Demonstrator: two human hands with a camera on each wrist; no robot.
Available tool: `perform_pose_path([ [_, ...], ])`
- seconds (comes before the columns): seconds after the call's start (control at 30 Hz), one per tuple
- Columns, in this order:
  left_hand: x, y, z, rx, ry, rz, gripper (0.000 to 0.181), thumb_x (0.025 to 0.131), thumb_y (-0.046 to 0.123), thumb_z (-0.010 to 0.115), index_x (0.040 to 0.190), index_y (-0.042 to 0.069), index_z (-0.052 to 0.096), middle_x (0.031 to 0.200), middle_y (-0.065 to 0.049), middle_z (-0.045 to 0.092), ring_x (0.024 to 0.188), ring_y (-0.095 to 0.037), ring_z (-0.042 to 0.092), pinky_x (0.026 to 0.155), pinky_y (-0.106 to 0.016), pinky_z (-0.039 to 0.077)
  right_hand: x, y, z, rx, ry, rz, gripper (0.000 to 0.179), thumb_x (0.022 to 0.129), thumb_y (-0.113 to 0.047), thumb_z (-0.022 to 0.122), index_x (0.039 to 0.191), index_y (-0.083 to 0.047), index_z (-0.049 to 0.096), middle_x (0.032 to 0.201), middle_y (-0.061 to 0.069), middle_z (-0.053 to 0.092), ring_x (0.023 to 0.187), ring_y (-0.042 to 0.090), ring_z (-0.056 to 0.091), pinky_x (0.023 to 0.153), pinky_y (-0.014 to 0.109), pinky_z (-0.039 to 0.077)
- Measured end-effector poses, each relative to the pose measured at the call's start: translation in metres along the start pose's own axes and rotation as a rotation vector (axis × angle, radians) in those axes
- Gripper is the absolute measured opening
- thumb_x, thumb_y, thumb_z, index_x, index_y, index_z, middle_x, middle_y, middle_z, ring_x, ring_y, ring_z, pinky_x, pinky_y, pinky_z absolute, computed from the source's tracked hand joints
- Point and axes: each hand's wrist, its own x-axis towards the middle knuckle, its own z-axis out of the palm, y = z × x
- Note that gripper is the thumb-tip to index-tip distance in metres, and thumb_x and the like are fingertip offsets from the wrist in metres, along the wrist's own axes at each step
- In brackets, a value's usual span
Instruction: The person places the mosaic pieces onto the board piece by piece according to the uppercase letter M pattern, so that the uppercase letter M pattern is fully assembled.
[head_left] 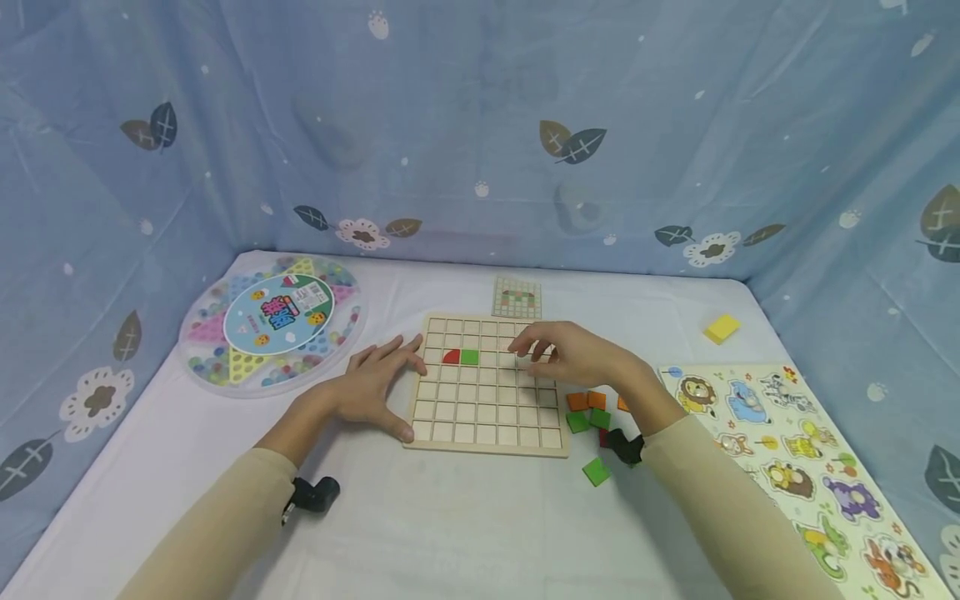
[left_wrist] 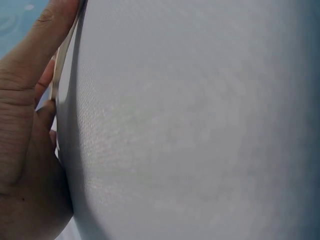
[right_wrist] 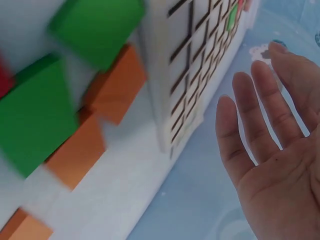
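A wooden grid board (head_left: 486, 408) lies on the white table. In its upper left part a red quarter-round tile (head_left: 452, 357) sits beside a green square tile (head_left: 469, 357). My left hand (head_left: 375, 387) rests at the board's left edge, fingers spread, fingertips and thumb right at the rim. Over the board's right side hovers my right hand (head_left: 566, 354); the right wrist view shows its palm bare and its fingers (right_wrist: 260, 115) extended. Near the board's lower right corner lie loose orange tiles (head_left: 577, 402), green tiles (head_left: 597, 472) and a red tile (head_left: 603, 437), partly hidden.
Behind the board lies a small pattern card (head_left: 517, 297). A round clear case of coloured beads (head_left: 273, 325) stands at the left. An animal puzzle board (head_left: 787, 442) and a yellow block (head_left: 722, 328) are at the right. Blue curtains (head_left: 480, 125) border the table.
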Motion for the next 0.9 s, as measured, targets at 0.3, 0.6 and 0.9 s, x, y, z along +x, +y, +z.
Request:
perform_pose_path([
  [0.3, 0.003, -0.003, 0.002, 0.003, 0.002, 0.004, 0.090, 0.058, 0.063, 0.093, 0.127, 0.028, 0.048, 0.174, -0.003, 0.008, 0.159, -0.036, 0.001, 0.119, -0.064, 0.003, -0.028, 0.018, -0.005, 0.018, 0.030, 0.022, 0.035, 0.098, -0.008, 0.068, 0.133, -0.007, 0.062, 0.124, 0.011, 0.067, 0.111, 0.025, 0.064, 0.092, 0.043, 0.056],
  [0.6, 0.002, -0.002, 0.002, 0.010, 0.007, 0.010, 0.089, 0.059, 0.064, 0.093, 0.127, 0.029, 0.048, 0.174, -0.004, 0.010, 0.159, -0.038, 0.003, 0.118, -0.065, 0.004, -0.049, 0.035, -0.002, 0.019, 0.076, 0.070, 0.034, 0.097, -0.009, 0.070, 0.130, -0.009, 0.065, 0.125, 0.007, 0.068, 0.110, 0.025, 0.064, 0.092, 0.044, 0.056],
  [0.9, 0.001, -0.001, 0.001, 0.004, 0.002, 0.004, 0.089, 0.059, 0.063, 0.093, 0.127, 0.028, 0.048, 0.174, -0.003, 0.009, 0.159, -0.037, 0.002, 0.119, -0.065, 0.004, -0.069, 0.044, -0.004, 0.021, 0.088, 0.116, 0.033, 0.095, -0.008, 0.071, 0.128, -0.009, 0.066, 0.126, 0.007, 0.067, 0.111, 0.028, 0.064, 0.092, 0.044, 0.056],
])
